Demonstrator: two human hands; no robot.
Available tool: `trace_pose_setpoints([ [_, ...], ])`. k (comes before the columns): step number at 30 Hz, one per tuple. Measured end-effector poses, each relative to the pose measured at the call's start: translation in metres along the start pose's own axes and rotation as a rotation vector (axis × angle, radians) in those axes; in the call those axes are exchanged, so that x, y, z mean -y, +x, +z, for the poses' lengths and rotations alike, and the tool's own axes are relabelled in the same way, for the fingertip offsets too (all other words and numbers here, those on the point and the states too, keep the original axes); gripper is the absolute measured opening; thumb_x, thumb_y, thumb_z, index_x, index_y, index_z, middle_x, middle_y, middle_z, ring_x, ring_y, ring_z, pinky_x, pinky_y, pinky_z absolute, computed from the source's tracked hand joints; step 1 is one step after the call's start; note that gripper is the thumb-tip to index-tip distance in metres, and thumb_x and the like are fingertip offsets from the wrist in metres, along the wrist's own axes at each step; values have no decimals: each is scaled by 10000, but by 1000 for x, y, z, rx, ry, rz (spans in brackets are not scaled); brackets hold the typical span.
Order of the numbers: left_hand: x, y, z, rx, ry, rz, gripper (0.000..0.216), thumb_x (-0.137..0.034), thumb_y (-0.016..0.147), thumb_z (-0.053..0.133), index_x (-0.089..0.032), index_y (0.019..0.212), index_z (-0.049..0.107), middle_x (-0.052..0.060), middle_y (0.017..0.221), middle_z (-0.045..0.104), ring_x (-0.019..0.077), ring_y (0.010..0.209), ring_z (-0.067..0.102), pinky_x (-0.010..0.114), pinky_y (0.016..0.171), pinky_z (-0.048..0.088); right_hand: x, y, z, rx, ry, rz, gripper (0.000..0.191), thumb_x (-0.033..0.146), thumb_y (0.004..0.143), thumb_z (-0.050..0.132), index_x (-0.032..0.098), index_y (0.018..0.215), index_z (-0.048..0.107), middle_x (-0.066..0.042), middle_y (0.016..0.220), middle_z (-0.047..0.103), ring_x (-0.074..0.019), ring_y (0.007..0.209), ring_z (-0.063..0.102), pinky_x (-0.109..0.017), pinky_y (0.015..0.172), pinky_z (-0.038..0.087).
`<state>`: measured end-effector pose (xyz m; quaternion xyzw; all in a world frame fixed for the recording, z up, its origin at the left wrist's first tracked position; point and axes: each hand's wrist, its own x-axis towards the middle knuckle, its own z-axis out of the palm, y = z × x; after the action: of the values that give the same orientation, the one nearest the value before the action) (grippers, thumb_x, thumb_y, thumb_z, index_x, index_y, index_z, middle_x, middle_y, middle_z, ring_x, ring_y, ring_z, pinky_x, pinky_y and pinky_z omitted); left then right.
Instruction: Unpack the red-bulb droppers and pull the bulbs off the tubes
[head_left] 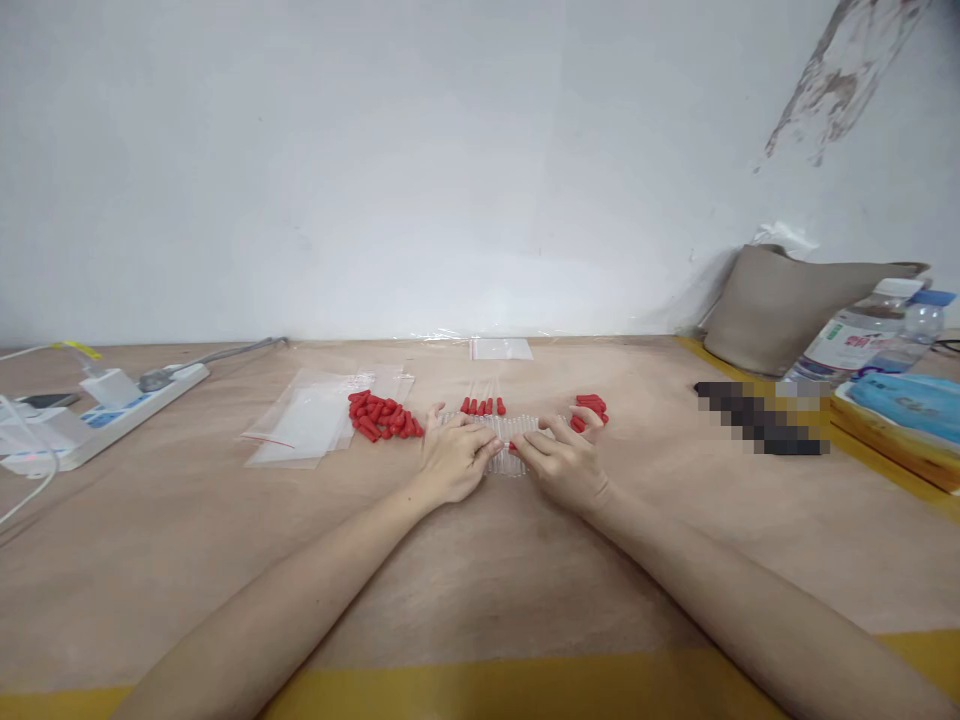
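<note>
My left hand (456, 455) is closed, thumb against fingers, apparently around one of the clear dropper tubes. Just across from it, my right hand (561, 460) pinches a small red rubber bulb (513, 448), mostly covered by the fingers. The fingertips of both hands almost meet. Under and between them lies a row of clear dropper tubes (514, 466), side by side. Beyond the row, several droppers with red bulbs (481, 407) lie with their clear tubes pointing away. A heap of loose red bulbs (381, 417) is left of my left hand. A smaller heap (592, 404) sits behind my right hand.
Clear zip bags (300, 415) lie at the left, and a small bag (501, 349) is near the wall. Farther left is a power strip (112, 420) with cables. On the right are a blurred dark object (757, 420), bottles (855, 335), a grey-brown bag (780, 310) and a blue pack (907, 405).
</note>
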<state>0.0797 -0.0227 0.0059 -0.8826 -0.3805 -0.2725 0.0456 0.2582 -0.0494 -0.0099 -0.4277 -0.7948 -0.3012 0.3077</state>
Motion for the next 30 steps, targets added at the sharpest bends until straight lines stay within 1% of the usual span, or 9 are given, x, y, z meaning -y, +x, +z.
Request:
trace_pose_setpoints([
  [4, 5, 4, -5, 127, -104, -55, 423, -356, 905, 317, -170, 569, 494, -42, 553, 541, 147, 701, 505, 453, 879, 252, 0, -1, 0, 8, 14, 36, 236, 202, 875, 408, 278, 831, 627, 23, 699, 648, -156, 891, 522, -378, 875, 113],
  [6, 8, 4, -6, 114, -89, -27, 413, -360, 906, 320, -179, 599, 528, -37, 605, 566, 145, 721, 512, 453, 895, 247, 0, 0, 0, 34, 60, 65, 223, 233, 873, 416, 268, 820, 630, 15, 706, 651, -158, 868, 520, -376, 864, 129],
  [9, 10, 2, -5, -47, 37, 84, 306, -362, 889, 388, -212, 720, 594, -22, 724, 611, 147, 789, 526, 469, 963, 169, 0, 4, -2, 96, 191, 145, 223, 330, 855, 454, 238, 766, 636, -8, 722, 661, -159, 795, 506, -383, 844, 157],
  [11, 10, 0, -2, -172, 137, 186, 221, -335, 879, 427, -233, 804, 608, -19, 736, 624, 143, 793, 534, 473, 993, 121, -2, 6, -3, 181, 324, 231, 236, 368, 842, 473, 237, 741, 642, -3, 716, 664, -150, 750, 495, -372, 807, 182],
  [14, 10, -2, 3, -305, 269, 311, 181, -273, 876, 444, -249, 790, 601, -43, 669, 620, 127, 763, 542, 464, 1009, 94, -5, 8, -3, 360, 528, 322, 229, 377, 839, 476, 273, 743, 655, 25, 684, 661, -141, 706, 487, -337, 738, 209],
  [16, 9, -2, 5, -351, 327, 327, 199, -269, 873, 451, -241, 736, 593, -52, 628, 609, 122, 742, 545, 450, 1010, 100, -6, 9, -3, 407, 571, 314, 221, 391, 832, 487, 293, 743, 663, 31, 672, 660, -144, 707, 483, -331, 728, 208],
  [20, 8, -2, 7, -374, 321, 250, 201, -277, 864, 454, -223, 722, 586, -39, 635, 621, 138, 733, 545, 452, 987, 135, -4, 10, -3, 261, 384, 214, 255, 409, 828, 490, 272, 701, 664, 8, 666, 662, -148, 720, 467, -369, 765, 175],
  [24, 6, -3, 6, -319, 254, 140, 204, -258, 856, 440, -210, 704, 568, -23, 651, 629, 157, 737, 535, 460, 951, 173, 1, 9, -5, 112, 178, 120, 268, 352, 848, 469, 240, 680, 645, -1, 619, 646, -144, 708, 454, -394, 805, 152],
  [30, 4, -2, 4, -225, 166, 43, 266, -219, 859, 394, -188, 627, 521, -29, 616, 611, 142, 669, 512, 432, 903, 211, 0, 3, -2, 41, 50, 66, 262, 242, 882, 391, 266, 764, 623, 26, 624, 625, -135, 748, 489, -371, 800, 151],
])
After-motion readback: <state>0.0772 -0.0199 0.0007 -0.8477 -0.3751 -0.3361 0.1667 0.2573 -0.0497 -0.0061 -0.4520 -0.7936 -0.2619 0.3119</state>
